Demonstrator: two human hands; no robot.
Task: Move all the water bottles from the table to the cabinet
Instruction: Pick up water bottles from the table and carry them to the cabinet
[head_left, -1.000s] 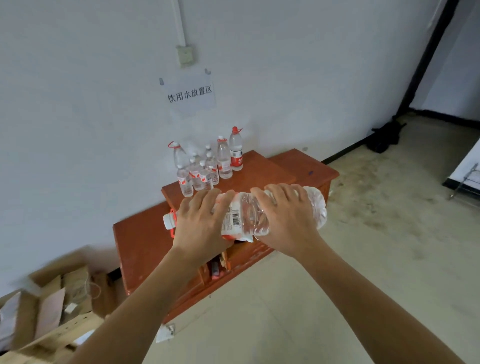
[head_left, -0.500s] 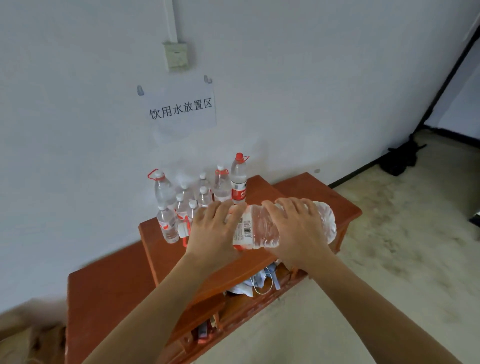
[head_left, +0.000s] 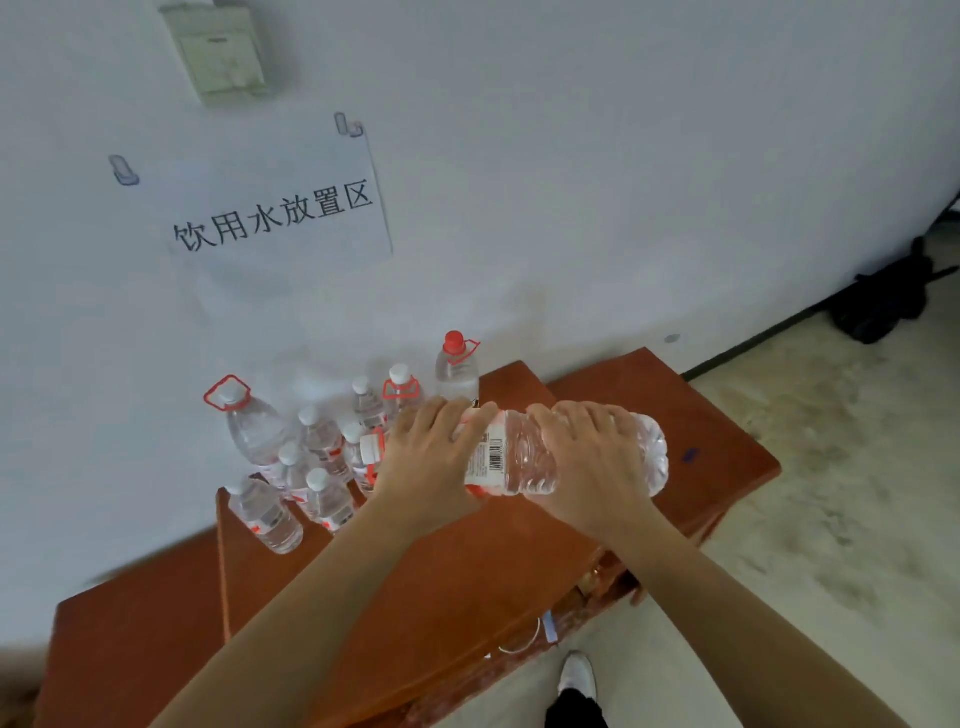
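A large clear water bottle (head_left: 519, 460) with a white barcode label lies sideways in the air above the red-brown wooden cabinet (head_left: 467, 571). My left hand (head_left: 426, 457) grips its neck end, my right hand (head_left: 592, 462) grips its base end. Its white cap points left, toward several upright bottles (head_left: 311, 467) clustered at the cabinet's back left by the wall. Two of those are big, with red carry rings (head_left: 249, 421); one tall bottle has a red cap (head_left: 457, 364).
A paper sign (head_left: 275, 213) and a switch box (head_left: 223, 52) hang on the white wall. A lower cabinet section (head_left: 130, 639) extends left. A black bag (head_left: 883, 301) lies on the floor at right. My shoe (head_left: 576, 675) stands by the cabinet's front.
I have walked closer to the cabinet. The bottle, held in both hands, now hovers over the cabinet top near the cluster of bottles.
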